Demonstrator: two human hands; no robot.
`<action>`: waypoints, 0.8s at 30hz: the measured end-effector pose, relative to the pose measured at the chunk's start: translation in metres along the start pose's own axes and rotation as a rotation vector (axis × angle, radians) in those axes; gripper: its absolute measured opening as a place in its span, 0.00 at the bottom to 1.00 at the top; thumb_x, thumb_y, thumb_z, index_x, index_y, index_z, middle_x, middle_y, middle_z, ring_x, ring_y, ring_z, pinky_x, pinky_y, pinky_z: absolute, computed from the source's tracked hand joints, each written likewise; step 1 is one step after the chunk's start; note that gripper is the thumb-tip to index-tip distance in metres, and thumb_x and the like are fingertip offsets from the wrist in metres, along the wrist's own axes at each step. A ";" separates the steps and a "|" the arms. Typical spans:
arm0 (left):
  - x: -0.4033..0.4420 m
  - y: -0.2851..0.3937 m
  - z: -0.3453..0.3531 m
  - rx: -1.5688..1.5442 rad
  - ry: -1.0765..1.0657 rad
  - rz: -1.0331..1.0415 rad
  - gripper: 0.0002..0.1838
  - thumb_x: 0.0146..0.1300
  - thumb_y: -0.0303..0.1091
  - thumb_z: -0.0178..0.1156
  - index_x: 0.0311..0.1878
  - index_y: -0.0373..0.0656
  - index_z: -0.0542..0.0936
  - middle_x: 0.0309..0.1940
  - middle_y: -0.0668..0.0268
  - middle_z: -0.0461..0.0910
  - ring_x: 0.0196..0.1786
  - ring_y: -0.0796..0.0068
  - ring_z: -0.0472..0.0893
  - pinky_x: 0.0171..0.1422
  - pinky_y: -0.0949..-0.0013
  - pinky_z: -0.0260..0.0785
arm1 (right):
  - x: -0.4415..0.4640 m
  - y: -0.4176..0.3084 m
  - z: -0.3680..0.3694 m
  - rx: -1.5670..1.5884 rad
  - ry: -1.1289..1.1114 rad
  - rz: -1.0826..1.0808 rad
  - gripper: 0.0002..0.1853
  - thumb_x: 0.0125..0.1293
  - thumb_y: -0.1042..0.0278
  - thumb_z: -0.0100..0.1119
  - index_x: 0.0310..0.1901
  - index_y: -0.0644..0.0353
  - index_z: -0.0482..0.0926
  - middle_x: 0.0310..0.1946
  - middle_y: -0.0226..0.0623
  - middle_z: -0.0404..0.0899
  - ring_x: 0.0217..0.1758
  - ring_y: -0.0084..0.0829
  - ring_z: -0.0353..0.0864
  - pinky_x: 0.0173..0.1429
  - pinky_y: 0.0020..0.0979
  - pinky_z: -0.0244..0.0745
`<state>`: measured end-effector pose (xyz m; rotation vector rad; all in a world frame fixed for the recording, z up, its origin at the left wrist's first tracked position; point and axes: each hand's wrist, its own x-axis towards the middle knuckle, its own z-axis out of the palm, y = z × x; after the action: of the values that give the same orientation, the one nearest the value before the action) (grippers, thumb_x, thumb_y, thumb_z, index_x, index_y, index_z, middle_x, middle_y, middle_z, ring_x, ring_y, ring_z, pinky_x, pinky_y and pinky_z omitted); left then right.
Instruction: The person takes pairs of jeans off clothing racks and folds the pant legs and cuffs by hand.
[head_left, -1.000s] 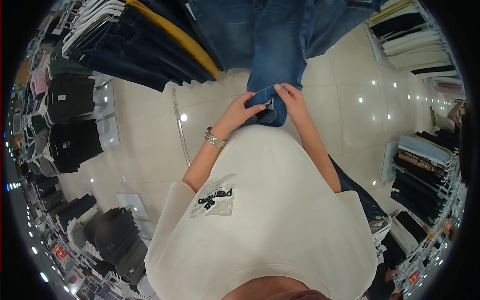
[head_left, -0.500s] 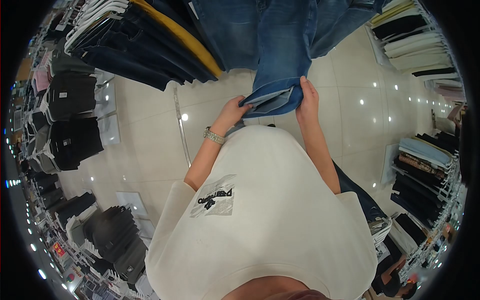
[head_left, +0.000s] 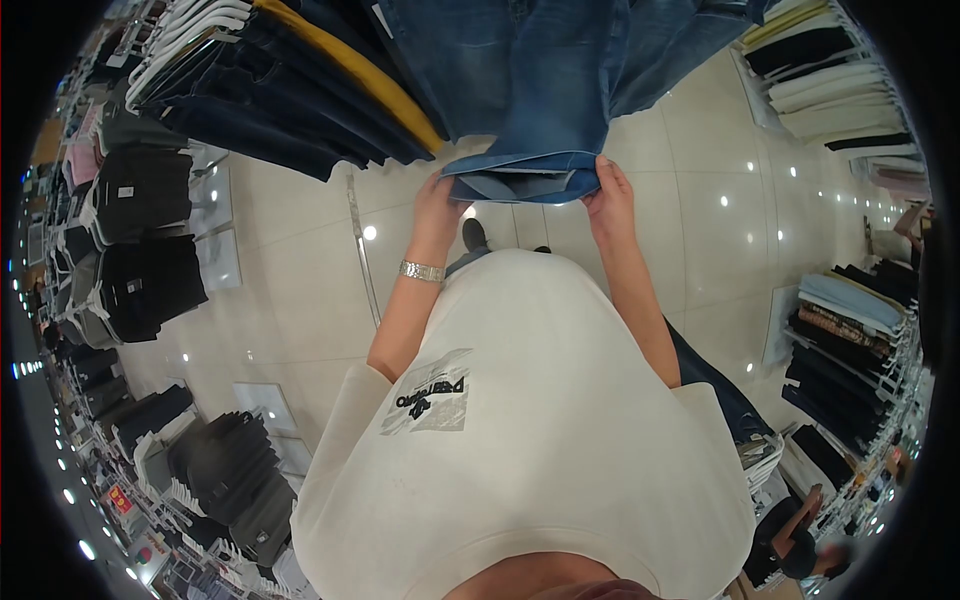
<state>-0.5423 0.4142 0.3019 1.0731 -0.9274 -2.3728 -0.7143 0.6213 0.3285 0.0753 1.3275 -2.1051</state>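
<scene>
A pair of blue jeans point(head_left: 560, 90) hangs at the top centre, one leg stretched toward me with its hem opening spread wide. At the left end of the hem, my left hand point(head_left: 436, 212) grips the edge, a metal watch on its wrist. The right end is pinched by my right hand point(head_left: 611, 202), thumb beneath and fingers over the edge. Between the hands, the lighter inside of the leg shows. Other jeans hang right beside this leg.
Dark trousers and a mustard pair point(head_left: 350, 70) hang at the upper left. Racks of dark clothes point(head_left: 145, 290) line the left, folded and hung garments point(head_left: 850, 310) the right. Another person point(head_left: 785, 535) is at the lower right. My shoe point(head_left: 474, 235) shows on the tiled floor.
The hem was bunched, then got pulled open between my hands. My left hand has moved left and forward, and the hem now lies flatter and farther from my body.
</scene>
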 end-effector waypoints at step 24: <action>-0.007 0.031 0.043 -0.350 -0.258 -0.255 0.15 0.78 0.42 0.49 0.52 0.40 0.78 0.50 0.61 0.85 0.53 0.66 0.83 0.61 0.63 0.76 | 0.014 -0.004 -0.023 0.406 -0.029 0.258 0.15 0.79 0.55 0.45 0.48 0.57 0.77 0.46 0.36 0.84 0.49 0.29 0.85 0.57 0.33 0.80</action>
<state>-0.5683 0.4138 0.3487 0.8010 -0.4400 -2.7974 -0.7339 0.6348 0.3152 0.3653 0.8070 -2.1079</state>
